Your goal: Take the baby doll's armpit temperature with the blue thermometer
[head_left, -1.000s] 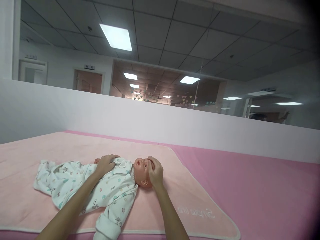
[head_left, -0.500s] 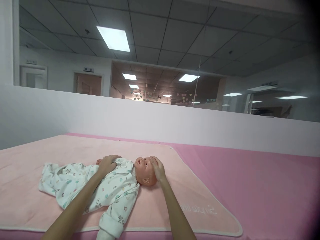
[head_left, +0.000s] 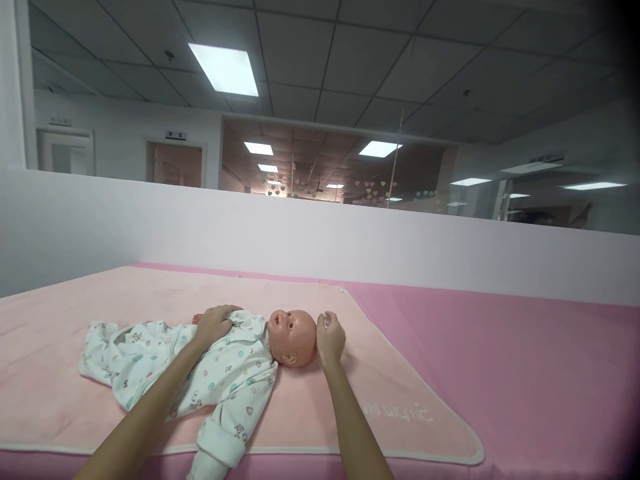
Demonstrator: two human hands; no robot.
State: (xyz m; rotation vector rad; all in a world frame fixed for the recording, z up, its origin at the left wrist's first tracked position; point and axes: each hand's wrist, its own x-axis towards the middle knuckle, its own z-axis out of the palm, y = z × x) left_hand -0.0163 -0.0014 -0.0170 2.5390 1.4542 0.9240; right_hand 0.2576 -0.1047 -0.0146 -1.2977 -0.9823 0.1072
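Observation:
A baby doll point(head_left: 293, 340) lies on its back, its head toward the right and its bare face turned up. It wears a white printed sleepsuit point(head_left: 225, 370). Across the doll's chest rests my left hand point(head_left: 216, 323), laid flat, with its fingertips over the far side. My right hand point(head_left: 331, 337) is beside the crown of the doll's head. Its fingers are curled in loosely, with nothing seen in them. Whether it still touches the head, I cannot tell.
Beneath the doll spreads a peach blanket point(head_left: 400, 373) with pale edging and lettering, over a pink surface point(head_left: 540, 373). A low white wall point(head_left: 320, 237) runs behind, topped by a window point(head_left: 320, 80) onto a room with ceiling lights.
My right hand has come off the doll's forehead to the right, and its fingers have curled in. My left hand stays on the doll's chest.

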